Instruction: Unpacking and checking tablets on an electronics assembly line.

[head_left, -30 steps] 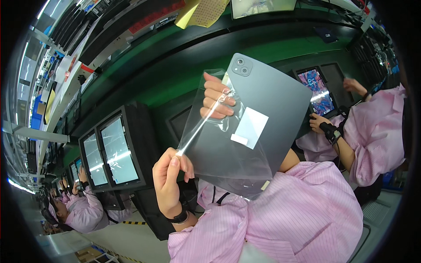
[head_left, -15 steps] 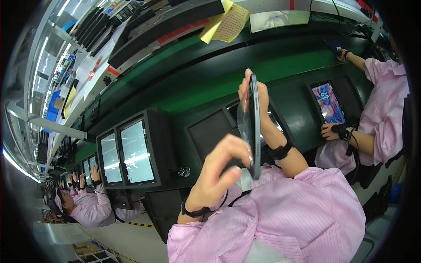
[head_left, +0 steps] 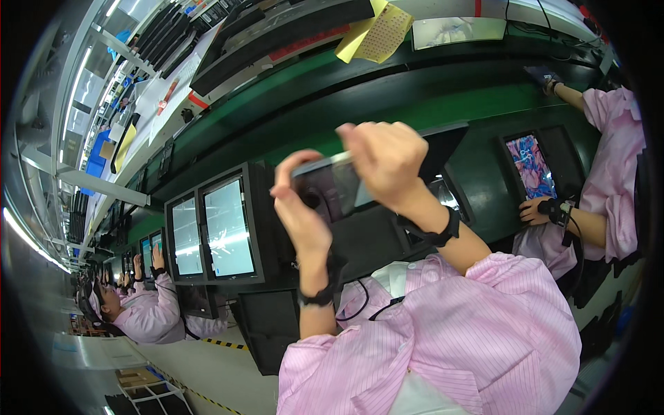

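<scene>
A dark, glossy tablet (head_left: 332, 190) is raised over the green work surface, turned so that its broad face tilts toward me. My left hand (head_left: 301, 221) grips its left end, with fingers and thumb wrapped round the edge beside a round, lens-like spot. Across the tablet's upper edge, my right hand (head_left: 391, 162) is closed, its fingers curled and slightly blurred. Whether the right hand pinches a thin film or just the tablet's edge is hidden. Black bands circle both my wrists. Below the tablet lies a black tray (head_left: 366, 243), partly covered by my arms.
To the left, a black stand (head_left: 257, 225) holds two lit screens (head_left: 228, 232). At the right, a co-worker's hand (head_left: 534, 211) rests by a tablet with a colourful screen (head_left: 530, 166). A yellow sheet (head_left: 377, 33) hangs from the shelf above. Other people sit far left.
The tablet has swung from upright and edge-on to lying crosswise, its face showing. My left hand has moved up to its left end, and my right hand has come over its upper edge.
</scene>
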Demonstrator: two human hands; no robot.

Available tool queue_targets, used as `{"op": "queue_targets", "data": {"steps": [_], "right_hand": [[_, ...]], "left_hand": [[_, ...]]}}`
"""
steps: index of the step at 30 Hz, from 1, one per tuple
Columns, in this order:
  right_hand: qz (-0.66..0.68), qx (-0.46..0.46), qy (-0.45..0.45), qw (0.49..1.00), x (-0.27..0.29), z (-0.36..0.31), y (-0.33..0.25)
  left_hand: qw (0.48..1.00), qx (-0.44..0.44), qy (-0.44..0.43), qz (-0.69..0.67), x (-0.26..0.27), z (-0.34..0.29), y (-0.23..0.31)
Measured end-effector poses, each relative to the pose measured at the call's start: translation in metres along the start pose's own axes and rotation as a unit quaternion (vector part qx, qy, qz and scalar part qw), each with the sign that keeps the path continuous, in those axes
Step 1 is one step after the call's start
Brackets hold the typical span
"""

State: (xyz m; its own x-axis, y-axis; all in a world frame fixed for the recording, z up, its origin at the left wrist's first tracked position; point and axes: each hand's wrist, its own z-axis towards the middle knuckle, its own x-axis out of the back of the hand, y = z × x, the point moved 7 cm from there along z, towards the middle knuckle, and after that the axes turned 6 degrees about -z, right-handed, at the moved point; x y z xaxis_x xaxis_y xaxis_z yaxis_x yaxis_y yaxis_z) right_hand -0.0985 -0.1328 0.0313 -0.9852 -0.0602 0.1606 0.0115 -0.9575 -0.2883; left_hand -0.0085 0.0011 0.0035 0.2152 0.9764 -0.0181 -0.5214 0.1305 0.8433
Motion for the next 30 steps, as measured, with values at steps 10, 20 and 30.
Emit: {"op": "queue_targets", "data": {"steps": [10, 20, 30], "right_hand": [[0.155, 0.021, -0.312, 0.937, 0.068, -0.001, -0.033], [0.276, -0.013, -0.361, 0.891, 0.048, -0.020, -0.039], [0.385, -0.217, -0.414, 0.796, -0.061, 0.013, 0.001]], "left_hand": [[0.885, -0.181, 0.031, -0.427, 0.070, 0.058, -0.047], [0.789, -0.249, -0.157, -0.540, 0.086, 0.100, -0.054], [0.516, -0.461, -0.407, -0.597, 0.046, 0.138, -0.035]]}}
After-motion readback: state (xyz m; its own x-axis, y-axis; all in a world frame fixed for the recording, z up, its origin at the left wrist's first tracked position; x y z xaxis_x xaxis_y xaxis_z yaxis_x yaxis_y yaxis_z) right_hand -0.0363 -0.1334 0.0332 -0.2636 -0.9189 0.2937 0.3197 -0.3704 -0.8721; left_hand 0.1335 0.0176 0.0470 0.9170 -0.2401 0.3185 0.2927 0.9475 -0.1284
